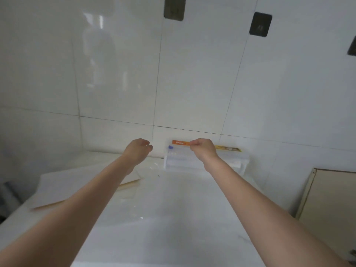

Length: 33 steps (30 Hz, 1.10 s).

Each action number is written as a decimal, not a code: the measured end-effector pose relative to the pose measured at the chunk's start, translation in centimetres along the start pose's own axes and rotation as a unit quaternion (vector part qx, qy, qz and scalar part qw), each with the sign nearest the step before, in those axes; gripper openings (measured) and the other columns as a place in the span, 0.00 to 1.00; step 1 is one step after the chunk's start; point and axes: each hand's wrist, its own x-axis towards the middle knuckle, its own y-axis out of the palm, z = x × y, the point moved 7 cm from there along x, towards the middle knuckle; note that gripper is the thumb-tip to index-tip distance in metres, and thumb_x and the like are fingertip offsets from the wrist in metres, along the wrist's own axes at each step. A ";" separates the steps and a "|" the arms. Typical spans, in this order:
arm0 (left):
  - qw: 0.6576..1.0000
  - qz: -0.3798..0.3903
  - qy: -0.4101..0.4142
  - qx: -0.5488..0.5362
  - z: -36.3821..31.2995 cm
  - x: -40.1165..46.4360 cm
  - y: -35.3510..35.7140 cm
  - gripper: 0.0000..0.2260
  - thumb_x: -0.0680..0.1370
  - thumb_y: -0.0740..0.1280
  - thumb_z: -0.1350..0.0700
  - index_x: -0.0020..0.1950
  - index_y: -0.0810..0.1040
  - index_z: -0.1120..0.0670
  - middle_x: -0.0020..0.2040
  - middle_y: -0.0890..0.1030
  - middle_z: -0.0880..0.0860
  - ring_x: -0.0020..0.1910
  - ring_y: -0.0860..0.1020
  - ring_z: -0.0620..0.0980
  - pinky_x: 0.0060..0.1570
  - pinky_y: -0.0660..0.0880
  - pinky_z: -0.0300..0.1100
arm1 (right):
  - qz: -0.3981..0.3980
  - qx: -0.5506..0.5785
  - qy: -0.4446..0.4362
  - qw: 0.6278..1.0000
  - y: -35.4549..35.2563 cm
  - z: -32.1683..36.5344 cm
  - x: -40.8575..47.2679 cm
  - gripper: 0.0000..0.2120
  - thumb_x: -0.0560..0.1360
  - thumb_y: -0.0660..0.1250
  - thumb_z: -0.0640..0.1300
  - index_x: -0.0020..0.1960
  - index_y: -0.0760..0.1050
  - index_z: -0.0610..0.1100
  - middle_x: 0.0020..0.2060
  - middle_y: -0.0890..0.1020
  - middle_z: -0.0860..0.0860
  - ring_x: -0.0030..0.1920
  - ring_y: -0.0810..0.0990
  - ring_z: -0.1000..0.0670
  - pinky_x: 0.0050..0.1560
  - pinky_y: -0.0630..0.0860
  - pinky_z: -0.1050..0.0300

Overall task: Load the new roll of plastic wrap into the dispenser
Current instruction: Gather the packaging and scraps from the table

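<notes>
Both arms outstretched over the white worktop [173, 218], left hand [139, 149] loosely curled on nothing, right hand [202, 148] pinched shut, contents unclear, before the clear dispenser [194, 160] against the tiled wall [192, 83].

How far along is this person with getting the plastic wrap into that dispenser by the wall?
Hard to say. The clear dispenser sits on the counter against the tiled wall, an orange-labelled box behind it. Both hands, left hand and right hand, are pinched and spread above it, perhaps stretching film too clear to see. Whether the roll is seated can't be told; closing up seems left.
</notes>
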 end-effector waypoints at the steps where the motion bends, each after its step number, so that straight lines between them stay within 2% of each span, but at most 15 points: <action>1: 1.000 0.000 0.002 0.002 0.5 -0.2 -0.8 0.12 0.78 0.62 0.59 0.61 0.76 0.58 0.60 0.75 0.54 0.61 0.72 0.53 0.61 0.66 0.42 | 0.016 -0.003 0.003 1.000 1.1 0.3 -0.4 0.08 0.74 0.63 0.38 0.45 0.81 0.44 0.44 0.78 0.47 0.46 0.74 0.48 0.43 0.69 0.60; 3: 1.000 -0.002 0.002 0.008 1.8 -0.7 -2.8 0.05 0.78 0.62 0.60 0.53 0.75 0.55 0.52 0.74 0.53 0.53 0.71 0.51 0.55 0.64 0.40 | 0.048 -0.012 0.011 0.999 3.6 0.9 -1.2 0.09 0.74 0.64 0.39 0.36 0.76 0.48 0.42 0.77 0.47 0.45 0.73 0.47 0.45 0.68 0.58; 5: 1.000 -0.006 0.001 0.019 3.3 -1.0 -4.5 0.09 0.78 0.63 0.60 0.57 0.77 0.57 0.53 0.75 0.53 0.53 0.71 0.51 0.54 0.64 0.40 | 0.083 -0.029 0.029 0.996 5.7 1.0 -1.8 0.12 0.74 0.63 0.38 0.34 0.72 0.48 0.39 0.75 0.48 0.45 0.72 0.47 0.46 0.67 0.57; 7: 0.998 -0.014 -0.013 0.062 5.5 -1.7 -6.7 0.13 0.78 0.63 0.58 0.62 0.77 0.58 0.58 0.77 0.54 0.59 0.74 0.54 0.57 0.66 0.41 | 0.129 -0.078 0.049 0.987 8.2 0.7 -2.8 0.08 0.74 0.62 0.36 0.37 0.71 0.44 0.34 0.72 0.50 0.44 0.72 0.46 0.45 0.68 0.57; 9: 0.987 -0.009 -0.017 0.157 7.7 -2.2 -8.6 0.15 0.78 0.63 0.55 0.64 0.76 0.56 0.65 0.76 0.55 0.65 0.73 0.54 0.62 0.67 0.41 | 0.150 -0.116 0.067 0.980 10.1 0.1 -3.9 0.03 0.74 0.63 0.39 0.46 0.71 0.41 0.34 0.71 0.49 0.44 0.72 0.45 0.45 0.69 0.56; 11: 0.961 0.024 -0.007 0.274 10.3 -2.9 -9.9 0.20 0.79 0.62 0.51 0.70 0.71 0.54 0.71 0.71 0.54 0.71 0.68 0.53 0.68 0.62 0.41 | 0.173 -0.125 0.102 0.972 11.9 -1.0 -5.0 0.13 0.74 0.66 0.44 0.54 0.70 0.39 0.44 0.75 0.45 0.49 0.73 0.45 0.48 0.70 0.55; 14: 0.908 0.122 0.009 0.402 13.2 -4.1 -8.6 0.28 0.81 0.57 0.46 0.78 0.55 0.54 0.78 0.58 0.52 0.76 0.57 0.51 0.73 0.54 0.43 | 0.180 -0.117 0.140 0.967 12.4 -2.9 -6.0 0.28 0.73 0.69 0.50 0.67 0.66 0.37 0.62 0.74 0.43 0.63 0.73 0.43 0.55 0.70 0.54; 17: 0.872 0.152 0.002 0.466 15.8 -5.0 -8.0 0.29 0.80 0.56 0.45 0.78 0.52 0.54 0.77 0.57 0.52 0.76 0.57 0.51 0.74 0.56 0.51 | 0.190 -0.104 0.171 0.961 13.6 -4.4 -6.6 0.36 0.69 0.73 0.52 0.70 0.63 0.39 0.67 0.70 0.44 0.66 0.71 0.44 0.54 0.74 0.53; 20: 0.886 0.143 0.018 0.441 16.4 -5.4 -7.8 0.25 0.81 0.56 0.47 0.77 0.57 0.51 0.78 0.56 0.50 0.76 0.58 0.51 0.73 0.58 0.49 | 0.189 -0.174 0.161 0.953 14.1 -5.2 -7.0 0.36 0.64 0.77 0.51 0.64 0.65 0.38 0.63 0.72 0.41 0.56 0.75 0.47 0.43 0.76 0.55; 23: 0.902 0.129 0.056 0.408 16.0 -5.9 -8.1 0.22 0.81 0.58 0.48 0.75 0.62 0.50 0.78 0.58 0.48 0.75 0.61 0.49 0.72 0.57 0.41 | 0.174 -0.197 0.136 0.955 14.1 -5.5 -6.9 0.25 0.64 0.77 0.43 0.53 0.68 0.37 0.46 0.78 0.42 0.45 0.75 0.46 0.40 0.73 0.56; 25: 0.912 0.124 0.071 0.385 15.9 -6.0 -8.6 0.21 0.80 0.62 0.49 0.72 0.68 0.50 0.76 0.63 0.48 0.74 0.63 0.46 0.71 0.57 0.36 | 0.160 -0.169 0.137 0.963 13.9 -5.9 -6.7 0.24 0.66 0.74 0.35 0.60 0.70 0.35 0.37 0.74 0.45 0.43 0.76 0.45 0.39 0.73 0.57; 26: 0.919 0.120 0.068 0.369 16.0 -6.0 -9.0 0.20 0.78 0.64 0.49 0.70 0.72 0.51 0.74 0.66 0.48 0.73 0.65 0.45 0.70 0.57 0.33 | 0.157 -0.144 0.143 0.966 13.8 -6.2 -6.5 0.28 0.67 0.72 0.33 0.65 0.68 0.35 0.40 0.75 0.44 0.43 0.76 0.45 0.39 0.73 0.58; 29: 0.941 0.107 0.046 0.316 16.4 -5.6 -10.2 0.18 0.74 0.71 0.51 0.63 0.79 0.52 0.70 0.73 0.50 0.68 0.72 0.44 0.64 0.61 0.27 | 0.167 -0.079 0.149 0.971 13.6 -6.7 -6.4 0.37 0.67 0.70 0.29 0.73 0.62 0.40 0.60 0.75 0.40 0.41 0.78 0.45 0.38 0.75 0.57; 30: 0.944 0.102 0.044 0.311 16.5 -5.5 -10.4 0.18 0.74 0.71 0.51 0.62 0.79 0.53 0.69 0.74 0.50 0.68 0.73 0.44 0.63 0.61 0.27 | 0.175 -0.063 0.151 0.971 13.5 -6.6 -6.5 0.38 0.66 0.69 0.29 0.74 0.61 0.41 0.60 0.76 0.39 0.37 0.78 0.45 0.36 0.74 0.58; 33: 0.950 0.095 0.036 0.294 16.7 -5.2 -10.2 0.18 0.73 0.72 0.54 0.62 0.80 0.56 0.69 0.74 0.53 0.67 0.74 0.46 0.61 0.62 0.27 | 0.191 -0.028 0.167 0.967 13.0 -6.7 -6.7 0.37 0.68 0.68 0.27 0.73 0.59 0.41 0.47 0.77 0.38 0.30 0.73 0.46 0.32 0.72 0.58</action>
